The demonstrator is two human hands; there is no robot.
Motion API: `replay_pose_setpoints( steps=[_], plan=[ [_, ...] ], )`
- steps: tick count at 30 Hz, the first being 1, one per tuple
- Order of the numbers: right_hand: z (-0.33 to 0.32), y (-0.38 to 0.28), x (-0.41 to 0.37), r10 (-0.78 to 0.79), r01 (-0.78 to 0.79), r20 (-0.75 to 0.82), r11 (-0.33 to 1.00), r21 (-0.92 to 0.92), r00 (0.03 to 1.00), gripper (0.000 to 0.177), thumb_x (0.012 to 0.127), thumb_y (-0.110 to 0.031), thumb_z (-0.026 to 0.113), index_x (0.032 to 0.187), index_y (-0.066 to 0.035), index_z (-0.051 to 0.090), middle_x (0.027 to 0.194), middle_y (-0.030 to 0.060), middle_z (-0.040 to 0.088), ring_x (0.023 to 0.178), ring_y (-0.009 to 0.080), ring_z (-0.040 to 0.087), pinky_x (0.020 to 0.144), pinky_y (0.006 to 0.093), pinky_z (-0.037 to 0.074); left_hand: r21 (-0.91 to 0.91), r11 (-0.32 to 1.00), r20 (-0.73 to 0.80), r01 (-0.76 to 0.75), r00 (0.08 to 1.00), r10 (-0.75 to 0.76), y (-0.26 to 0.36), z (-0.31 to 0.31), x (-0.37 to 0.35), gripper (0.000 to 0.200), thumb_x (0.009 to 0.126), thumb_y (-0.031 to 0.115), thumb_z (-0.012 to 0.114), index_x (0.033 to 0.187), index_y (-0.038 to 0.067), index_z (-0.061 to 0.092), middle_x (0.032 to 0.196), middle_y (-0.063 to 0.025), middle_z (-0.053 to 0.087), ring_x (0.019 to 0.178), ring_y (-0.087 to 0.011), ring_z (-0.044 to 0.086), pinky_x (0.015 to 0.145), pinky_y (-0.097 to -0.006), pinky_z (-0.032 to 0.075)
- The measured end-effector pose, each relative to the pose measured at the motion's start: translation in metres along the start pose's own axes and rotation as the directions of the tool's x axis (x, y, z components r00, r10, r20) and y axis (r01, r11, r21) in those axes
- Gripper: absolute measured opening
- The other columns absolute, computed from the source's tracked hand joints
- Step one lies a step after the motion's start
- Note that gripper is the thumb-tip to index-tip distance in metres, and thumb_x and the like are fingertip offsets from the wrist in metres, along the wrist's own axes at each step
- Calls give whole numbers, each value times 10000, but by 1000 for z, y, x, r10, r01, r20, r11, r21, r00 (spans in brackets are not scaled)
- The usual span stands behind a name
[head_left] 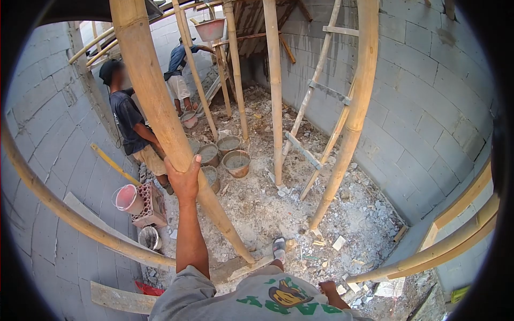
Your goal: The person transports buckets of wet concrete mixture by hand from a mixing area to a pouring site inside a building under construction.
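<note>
Thick, pale yellow-brown bamboo pole [152, 91], smooth and jointed, stands steeply tilted. Its top passes out of view at the upper left, and its foot rests on the rubble-strewn floor [267, 208]. The left hand [183, 179] clasps it near mid-length.

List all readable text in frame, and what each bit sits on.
"BABY": green letters on the person's own grey shirt, seen upside down.
No other text is visible, and there is none on the bamboo pole that the left hand grips.
</note>
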State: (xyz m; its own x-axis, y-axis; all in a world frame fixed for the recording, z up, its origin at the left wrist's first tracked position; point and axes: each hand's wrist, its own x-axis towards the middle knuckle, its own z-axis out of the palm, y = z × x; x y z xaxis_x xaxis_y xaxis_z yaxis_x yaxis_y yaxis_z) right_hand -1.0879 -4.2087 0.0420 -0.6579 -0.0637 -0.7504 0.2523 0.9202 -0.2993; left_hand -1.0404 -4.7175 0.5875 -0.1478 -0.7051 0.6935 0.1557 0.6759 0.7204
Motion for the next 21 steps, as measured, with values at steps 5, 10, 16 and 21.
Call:
replay_pose_setpoints(
  steps=[5,10,16,21],
  plan=[
    [1,5,13,-126,119,-28,977,-178,992,410,645,-393,497,796,-32,620,867,167,597,862,282,565,779,348,437,-19,1000,11,12,1000,-11,-3,0,0,466,652,195,703,970,4,421,870,-91,512,789,-167,498,713,-271,401],
    [-22,-23,-28,-157,161,40,971,-179,987,433,664,-399,468,816,-19,611,900,181,585,890,295,550,819,351,411,-5,1000,11,28,1000,-28,-2,-1,0,466,655,189,701,977,3,420,868,-90,510,787,-167,497,712,-270,402],
    [0,5,3,-193,175,-44,947,-269,980,382,685,-378,449,798,-55,618,880,166,591,860,294,558,794,362,420,-21,1000,19,16,1000,-16,-3,-1,0,463,660,186,697,979,-1,419,876,-93,506,788,-170,496,710,-270,402],
    [-24,-14,-35,-288,278,32,879,-387,957,313,710,-326,431,795,-91,619,859,153,596,833,297,566,777,372,427,-14,1000,11,9,1000,-9,-3,-1,0,458,661,185,695,974,-2,418,871,-92,505,782,-167,495,706,-270,402]
  ],
)
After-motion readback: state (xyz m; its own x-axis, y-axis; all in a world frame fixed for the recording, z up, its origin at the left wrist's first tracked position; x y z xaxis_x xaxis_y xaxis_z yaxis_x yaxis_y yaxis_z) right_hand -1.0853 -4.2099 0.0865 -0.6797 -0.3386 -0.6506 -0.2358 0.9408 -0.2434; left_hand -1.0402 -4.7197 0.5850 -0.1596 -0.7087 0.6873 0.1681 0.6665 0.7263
